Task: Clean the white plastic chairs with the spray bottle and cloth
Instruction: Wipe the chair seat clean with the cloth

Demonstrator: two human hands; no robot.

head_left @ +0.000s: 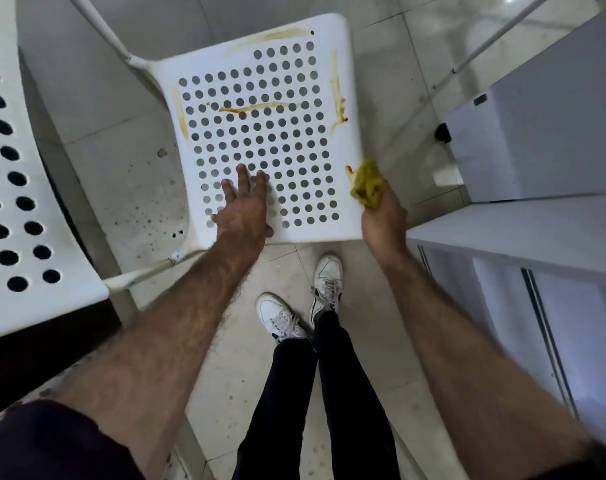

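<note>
A white plastic chair seat [336,150] full of round holes lies in front of me, streaked with yellow-brown stains along its far edge, both sides and across the middle. My left hand [244,209] rests flat on the seat's near part, fingers spread. My right hand [381,216] is closed around a crumpled yellow cloth [367,185], which touches the seat's right edge beside a small stain. No spray bottle is in view.
A second perforated white chair [20,209] stands close at the left. White cabinets [537,140] rise at the right. The tiled floor [138,202] under the chair is spattered with dark spots. My legs and white shoes [325,282] stand just below the seat.
</note>
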